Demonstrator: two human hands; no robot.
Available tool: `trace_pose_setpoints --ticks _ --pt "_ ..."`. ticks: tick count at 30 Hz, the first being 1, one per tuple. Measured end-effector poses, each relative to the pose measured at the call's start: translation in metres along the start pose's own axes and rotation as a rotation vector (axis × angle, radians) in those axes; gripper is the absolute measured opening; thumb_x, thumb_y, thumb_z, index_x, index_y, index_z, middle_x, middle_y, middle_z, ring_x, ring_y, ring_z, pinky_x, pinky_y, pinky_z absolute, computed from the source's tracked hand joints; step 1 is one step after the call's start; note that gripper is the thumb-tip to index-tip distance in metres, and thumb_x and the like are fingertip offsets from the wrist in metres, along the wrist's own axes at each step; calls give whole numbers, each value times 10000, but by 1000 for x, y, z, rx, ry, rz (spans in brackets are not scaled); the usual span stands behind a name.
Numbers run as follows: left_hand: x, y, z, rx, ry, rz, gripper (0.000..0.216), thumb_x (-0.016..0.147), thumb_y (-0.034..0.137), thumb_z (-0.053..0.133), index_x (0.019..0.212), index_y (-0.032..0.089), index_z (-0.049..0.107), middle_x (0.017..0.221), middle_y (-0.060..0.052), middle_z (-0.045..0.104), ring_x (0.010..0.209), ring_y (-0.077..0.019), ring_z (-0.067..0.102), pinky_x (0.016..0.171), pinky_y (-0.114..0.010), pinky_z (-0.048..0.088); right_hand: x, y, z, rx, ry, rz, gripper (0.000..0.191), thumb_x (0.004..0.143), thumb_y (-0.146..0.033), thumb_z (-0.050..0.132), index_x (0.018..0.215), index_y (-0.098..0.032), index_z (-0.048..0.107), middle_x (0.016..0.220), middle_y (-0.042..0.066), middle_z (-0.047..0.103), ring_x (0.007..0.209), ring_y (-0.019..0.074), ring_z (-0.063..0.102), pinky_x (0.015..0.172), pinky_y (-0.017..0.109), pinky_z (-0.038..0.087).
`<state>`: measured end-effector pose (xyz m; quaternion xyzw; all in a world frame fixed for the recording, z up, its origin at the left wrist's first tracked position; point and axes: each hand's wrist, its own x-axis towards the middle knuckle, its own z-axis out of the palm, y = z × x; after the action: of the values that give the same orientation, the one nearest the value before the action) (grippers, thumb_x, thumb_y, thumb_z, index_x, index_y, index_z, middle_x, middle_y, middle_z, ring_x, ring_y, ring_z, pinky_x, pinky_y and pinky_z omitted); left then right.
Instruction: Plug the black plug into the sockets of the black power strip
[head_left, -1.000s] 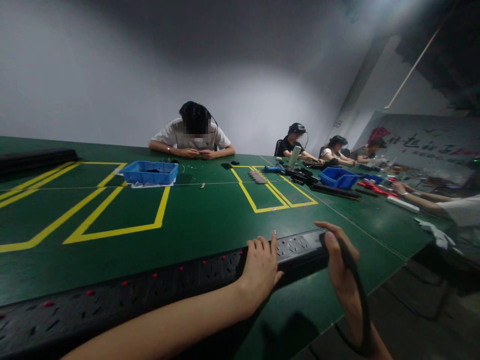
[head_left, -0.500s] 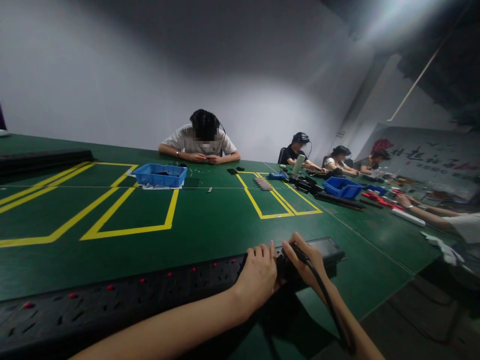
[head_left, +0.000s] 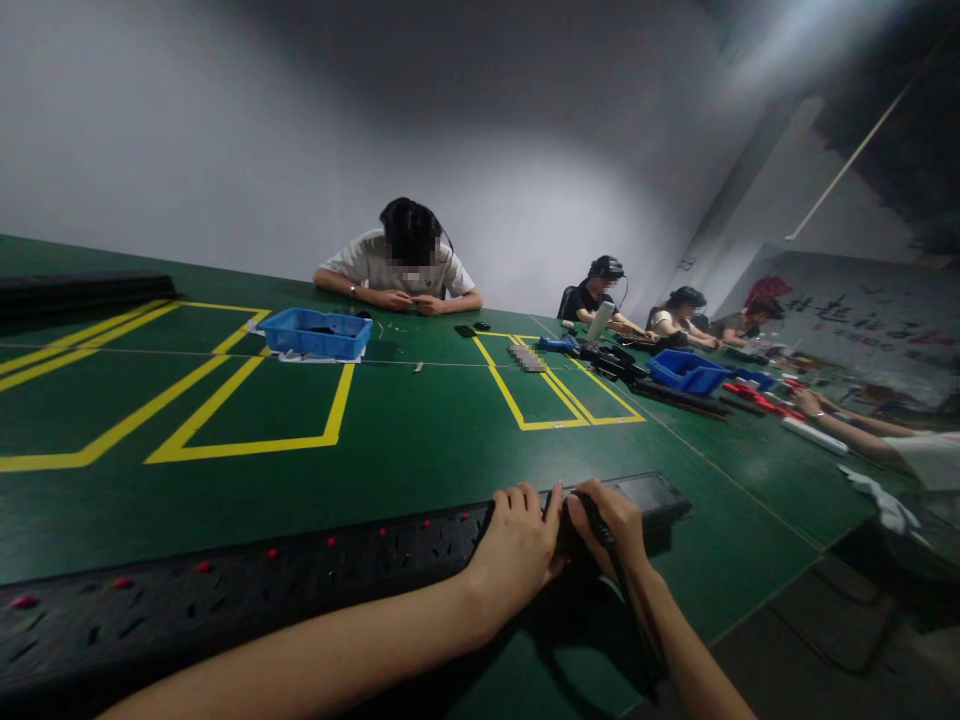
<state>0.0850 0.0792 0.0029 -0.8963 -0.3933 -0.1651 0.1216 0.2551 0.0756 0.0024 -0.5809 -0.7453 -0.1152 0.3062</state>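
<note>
A long black power strip [head_left: 300, 560] with a row of small red switches lies across the near side of the green table. My left hand [head_left: 517, 540] is closed around the strip toward its right end, fingers over the far edge. Right beside it, my right hand [head_left: 611, 520] is closed on the plug end of a black cord [head_left: 634, 590], held against the strip's top face. The cord hangs down along my right forearm. My fingers hide the plug's tip, so I cannot tell whether it sits in a socket.
Yellow tape [head_left: 240, 447] marks rectangles on the green table [head_left: 420, 460]. A blue bin [head_left: 319, 335] stands across from me, and another blue bin [head_left: 684, 372] is further right near black parts and red pieces. A co-worker [head_left: 409, 260] sits opposite; several others sit along the right.
My right hand has lowered slightly and turned, and the cord now hangs steeper, closer to the forearm. My left hand keeps its grip on the strip. The view has shifted a little.
</note>
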Motion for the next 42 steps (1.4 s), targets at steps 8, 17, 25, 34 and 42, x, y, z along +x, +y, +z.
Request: trace_pose_setpoints --ticks 8,17,25,34,42 --pt "-1 -1 2 9 9 9 669 850 516 433 1378 126 309 1058 -188 539 877 -291 526 736 -405 380 4 0 -9 -1 -134 -23 171 832 -377 491 854 -207 500 651 8 591 573 157 578 558 237 379" --pt "0 0 -2 35 -1 7 689 820 516 487 1364 123 334 1099 -201 538 902 -302 535 732 -401 392 11 0 -21 65 -306 -85 179 760 -285 506 927 -218 499 674 -17 608 594 142 592 568 212 380" --pt "1 0 -2 40 -9 15 666 841 494 455 1372 116 318 1093 -204 543 884 -304 547 727 -409 401 8 4 -8 -4 -256 -17 164 748 -321 520 877 -219 508 660 -8 607 580 156 592 566 224 373" --pt "0 -1 -2 36 -9 13 692 839 520 449 1377 108 308 1094 -205 541 890 -301 543 733 -400 401 8 4 -6 -44 -252 -8 151 747 -332 520 850 -224 502 621 -18 596 556 163 598 547 226 360" --pt "1 0 -1 41 -12 14 695 840 517 450 1378 103 304 1064 -193 542 869 -294 538 713 -396 402 9 3 -9 -28 -275 -22 145 753 -321 511 860 -224 497 640 -17 603 575 152 599 562 215 365"
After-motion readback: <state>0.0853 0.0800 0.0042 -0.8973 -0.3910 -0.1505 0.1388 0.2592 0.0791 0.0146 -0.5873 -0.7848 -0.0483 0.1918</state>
